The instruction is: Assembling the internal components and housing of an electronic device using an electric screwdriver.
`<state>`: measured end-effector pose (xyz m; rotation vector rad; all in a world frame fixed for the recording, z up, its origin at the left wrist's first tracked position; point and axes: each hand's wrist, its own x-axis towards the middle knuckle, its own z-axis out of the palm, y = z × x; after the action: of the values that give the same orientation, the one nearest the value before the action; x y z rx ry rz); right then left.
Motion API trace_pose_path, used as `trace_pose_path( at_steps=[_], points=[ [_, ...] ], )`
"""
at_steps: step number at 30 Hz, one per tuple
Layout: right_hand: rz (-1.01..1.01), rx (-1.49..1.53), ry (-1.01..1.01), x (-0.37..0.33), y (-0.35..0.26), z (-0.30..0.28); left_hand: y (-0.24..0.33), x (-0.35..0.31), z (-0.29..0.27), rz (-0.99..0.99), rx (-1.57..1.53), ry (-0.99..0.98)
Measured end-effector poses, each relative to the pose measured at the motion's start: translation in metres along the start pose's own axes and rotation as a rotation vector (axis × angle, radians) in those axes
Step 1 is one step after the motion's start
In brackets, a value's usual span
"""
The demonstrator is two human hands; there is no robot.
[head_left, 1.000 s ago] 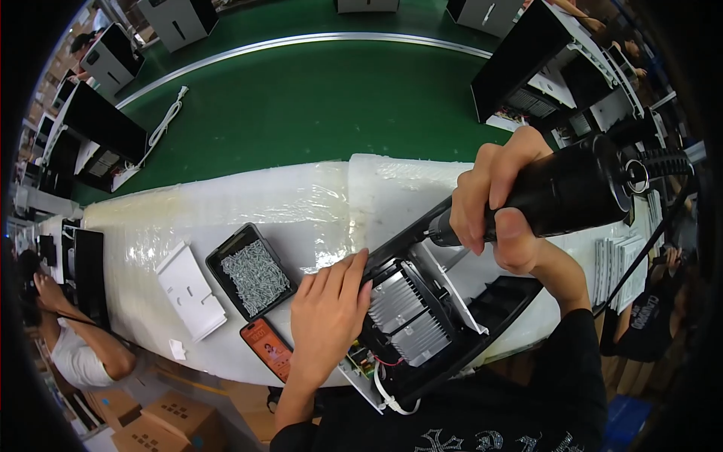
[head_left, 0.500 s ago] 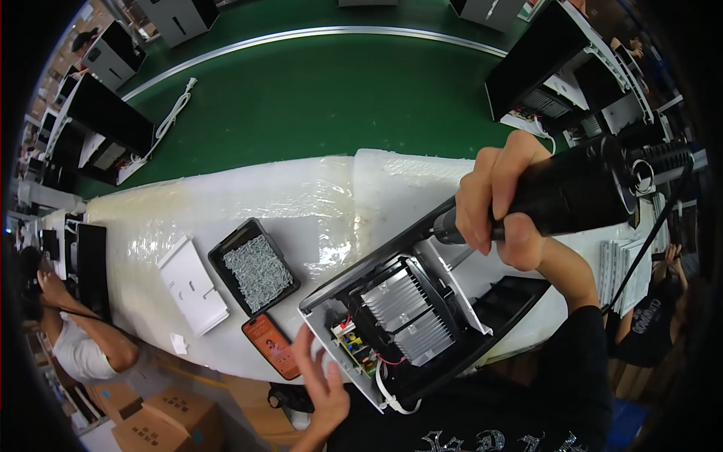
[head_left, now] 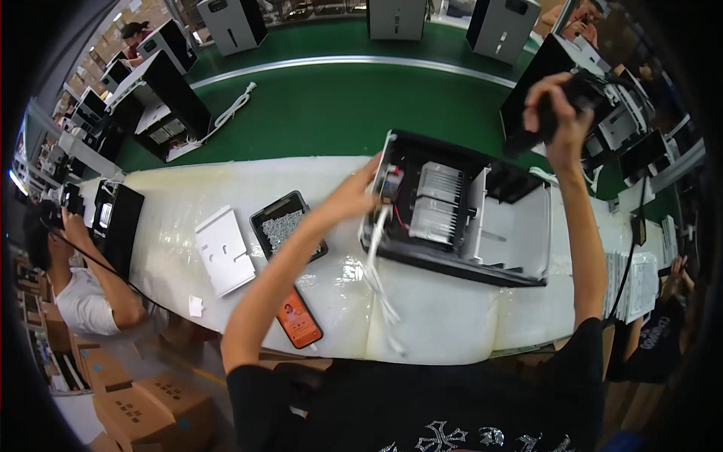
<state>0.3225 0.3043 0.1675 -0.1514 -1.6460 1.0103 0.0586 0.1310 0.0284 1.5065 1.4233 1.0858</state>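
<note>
On the padded white bench top, an open black appliance housing (head_left: 463, 264) lies on its back, with a finned metal heat sink (head_left: 438, 202) and a white inner compartment showing. My left hand (head_left: 354, 197) grips the housing's left end, its fingertips partly hidden by the edge. A white power cord (head_left: 382, 297) hangs from that end onto the bench. Raised beyond the housing's right side, my right hand (head_left: 559, 120) is wrapped round a black power screwdriver (head_left: 586, 92), blurred by motion. Its tip is clear of the housing.
Left of the housing are a black tray (head_left: 292, 202) of screws, a white bent panel (head_left: 224, 252) and a phone (head_left: 300, 320). A green conveyor (head_left: 324, 105) carrying other housings runs beyond the bench. At far left sits a co-worker (head_left: 94, 294); white panels (head_left: 631, 286) are stacked at right.
The housing has turned and shifted away from my body, and its cord now trails on the bench. My right hand has lifted the power screwdriver off it. My left hand has moved up along its end.
</note>
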Motion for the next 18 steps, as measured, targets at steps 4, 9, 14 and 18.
trace_pose_path(
  at_steps=[4,9,14,18],
  points=[
    [-0.121,0.090,-0.022,0.006,-0.075,-0.032,0.017,0.084,-0.041,-0.100,0.254,-0.330],
    [-0.359,0.359,-0.080,-0.037,-0.174,-0.044,0.020,0.161,-0.017,0.072,0.397,-0.557],
    [-0.419,0.555,-0.155,-0.111,-0.199,-0.044,0.039,0.115,-0.026,0.357,0.304,-0.324],
    [-0.693,0.556,0.361,-0.197,-0.208,-0.082,0.051,0.027,-0.058,0.288,0.229,0.170]
  ],
)
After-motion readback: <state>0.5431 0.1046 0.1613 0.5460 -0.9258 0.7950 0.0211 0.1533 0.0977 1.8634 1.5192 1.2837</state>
